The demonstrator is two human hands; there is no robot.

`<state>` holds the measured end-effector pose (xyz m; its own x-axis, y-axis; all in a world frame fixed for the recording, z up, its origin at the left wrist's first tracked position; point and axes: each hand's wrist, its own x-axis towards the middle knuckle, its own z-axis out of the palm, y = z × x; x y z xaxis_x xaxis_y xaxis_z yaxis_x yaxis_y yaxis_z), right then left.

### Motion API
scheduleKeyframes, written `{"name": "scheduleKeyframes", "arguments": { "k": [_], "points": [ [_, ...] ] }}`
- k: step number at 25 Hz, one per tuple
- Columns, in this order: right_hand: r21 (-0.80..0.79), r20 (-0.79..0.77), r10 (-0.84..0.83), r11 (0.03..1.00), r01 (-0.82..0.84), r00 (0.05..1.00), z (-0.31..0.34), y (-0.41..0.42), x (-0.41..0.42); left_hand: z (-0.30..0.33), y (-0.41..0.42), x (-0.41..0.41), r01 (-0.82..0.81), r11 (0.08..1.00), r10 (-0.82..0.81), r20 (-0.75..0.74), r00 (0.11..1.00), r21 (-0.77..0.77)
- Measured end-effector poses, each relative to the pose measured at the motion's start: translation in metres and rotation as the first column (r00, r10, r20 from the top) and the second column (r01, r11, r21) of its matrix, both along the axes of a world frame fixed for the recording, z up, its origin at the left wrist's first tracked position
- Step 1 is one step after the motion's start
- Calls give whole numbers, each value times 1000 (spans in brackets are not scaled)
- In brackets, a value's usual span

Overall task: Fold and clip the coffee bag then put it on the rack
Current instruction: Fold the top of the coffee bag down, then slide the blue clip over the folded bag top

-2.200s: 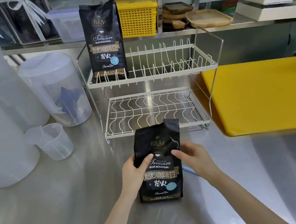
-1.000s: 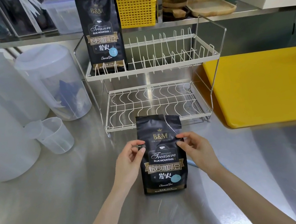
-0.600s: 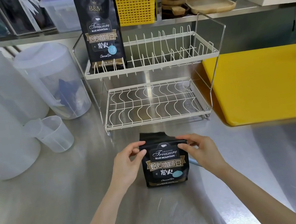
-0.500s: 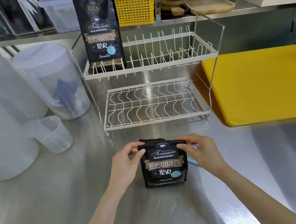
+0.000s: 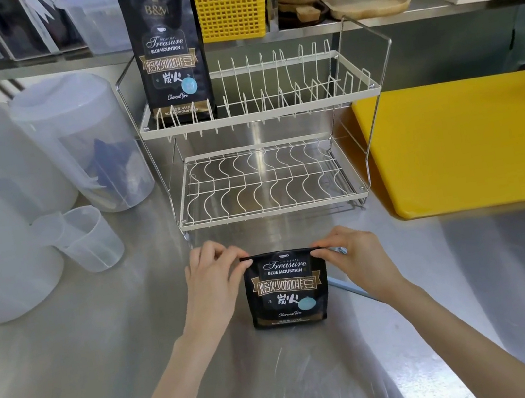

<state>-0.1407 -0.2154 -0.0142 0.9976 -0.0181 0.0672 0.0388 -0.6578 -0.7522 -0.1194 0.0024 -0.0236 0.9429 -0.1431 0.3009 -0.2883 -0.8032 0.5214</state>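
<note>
A black coffee bag (image 5: 287, 289) stands on the steel counter in front of me, its top folded down behind so the logo part is hidden. My left hand (image 5: 212, 282) pinches the fold's left end and my right hand (image 5: 357, 261) pinches the right end. A light blue clip (image 5: 351, 288) lies on the counter behind my right hand, mostly hidden. Beyond stands a white two-tier wire rack (image 5: 257, 110); a second, unfolded coffee bag (image 5: 166, 47) stands at the left of its upper tier.
Clear plastic pitchers (image 5: 83, 141) and a small measuring cup (image 5: 87, 238) crowd the left side. A yellow cutting board (image 5: 472, 141) lies to the right of the rack. On the shelf behind are a yellow basket (image 5: 229, 1), wooden trays (image 5: 363, 0) and boxes.
The bag's tall top has been folded down backward, making the bag much shorter. Both hands moved from its sides up to the ends of the fold.
</note>
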Motion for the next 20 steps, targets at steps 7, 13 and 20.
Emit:
{"name": "scheduleKeyframes", "arguments": {
  "k": [7, 13, 20],
  "points": [
    [95, -57, 15, 995, -10, 998, -3, -6, -4, -2, -6, -5, 38, 915, -178, -318, 931, -401],
    [58, -62, -51, 997, 54, 997, -16, -31, -17, -8, -9, -4, -12, 887, -157, -325, 933, -461],
    [-284, -221, -155, 955, 88, 963, -76, -68, -47, -12, -10, -5, -38, 870, -143, -326, 934, -491]
  ]
}}
